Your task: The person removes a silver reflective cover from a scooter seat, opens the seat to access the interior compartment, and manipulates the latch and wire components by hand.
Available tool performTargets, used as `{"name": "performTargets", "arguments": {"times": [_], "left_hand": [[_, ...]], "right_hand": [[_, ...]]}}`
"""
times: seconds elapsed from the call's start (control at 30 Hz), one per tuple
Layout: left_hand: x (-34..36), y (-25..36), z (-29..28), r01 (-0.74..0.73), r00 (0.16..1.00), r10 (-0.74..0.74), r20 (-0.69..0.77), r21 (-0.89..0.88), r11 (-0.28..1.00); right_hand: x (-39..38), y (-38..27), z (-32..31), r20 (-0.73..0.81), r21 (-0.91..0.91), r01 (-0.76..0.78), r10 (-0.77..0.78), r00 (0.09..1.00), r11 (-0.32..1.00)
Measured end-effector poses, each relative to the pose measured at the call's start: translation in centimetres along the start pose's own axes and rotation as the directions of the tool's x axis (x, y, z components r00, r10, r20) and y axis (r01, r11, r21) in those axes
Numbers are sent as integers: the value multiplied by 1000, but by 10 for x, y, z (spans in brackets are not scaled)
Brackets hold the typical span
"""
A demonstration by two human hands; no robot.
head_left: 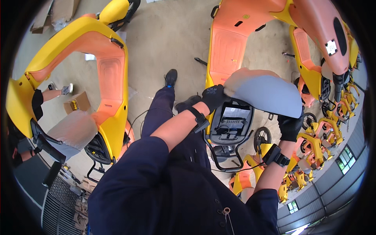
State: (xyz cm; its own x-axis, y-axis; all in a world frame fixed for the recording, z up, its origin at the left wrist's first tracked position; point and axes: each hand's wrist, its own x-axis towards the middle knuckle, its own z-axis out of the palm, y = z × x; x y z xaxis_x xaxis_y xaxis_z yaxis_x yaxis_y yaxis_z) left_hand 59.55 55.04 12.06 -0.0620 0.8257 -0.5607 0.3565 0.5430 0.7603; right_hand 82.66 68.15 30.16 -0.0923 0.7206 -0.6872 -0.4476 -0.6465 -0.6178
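A grey scooter seat [266, 94], partly under clear plastic film, is lifted off the open storage bin [229, 125] of a yellow and orange scooter [227, 51]. My left hand [213, 98], in a black glove, is closed at the seat's left edge. At the seat's right end my right hand [290, 126], also gloved in black, grips the rim; its fingers are partly hidden under the seat. Inside the bin lie a pale flat packet [234, 114] and some black cable. A black tubular rack [225, 169] sticks out behind the bin.
To the left stands another yellow and orange scooter [111, 78] with a film-wrapped seat [72, 131]. Beyond it are a person's leg [51, 94] and an opened cardboard box [77, 103]. Several more scooters [327, 133] stand in rows at the right. A thin cable runs by my forearms.
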Motion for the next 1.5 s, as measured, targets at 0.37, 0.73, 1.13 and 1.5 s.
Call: {"name": "performTargets", "arguments": {"times": [0.37,0.73,1.13,1.5], "left_hand": [[3,-3,-19,19,989,-29,144,70,997],[35,-20,-40,-549,790,364,493,304,779],[22,-18,-5,13,948,-69,310,179,984],[49,-62,-20,-490,835,549,-27,419,765]], "right_hand": [[4,199,-15,-195,25,-482,478,857,876],[53,275,-30,94,-55,-326,330,939,944],[63,265,-65,-44,-979,22,-314,948,203],[60,241,-37,-56,-989,-13,-286,956,150]]}}
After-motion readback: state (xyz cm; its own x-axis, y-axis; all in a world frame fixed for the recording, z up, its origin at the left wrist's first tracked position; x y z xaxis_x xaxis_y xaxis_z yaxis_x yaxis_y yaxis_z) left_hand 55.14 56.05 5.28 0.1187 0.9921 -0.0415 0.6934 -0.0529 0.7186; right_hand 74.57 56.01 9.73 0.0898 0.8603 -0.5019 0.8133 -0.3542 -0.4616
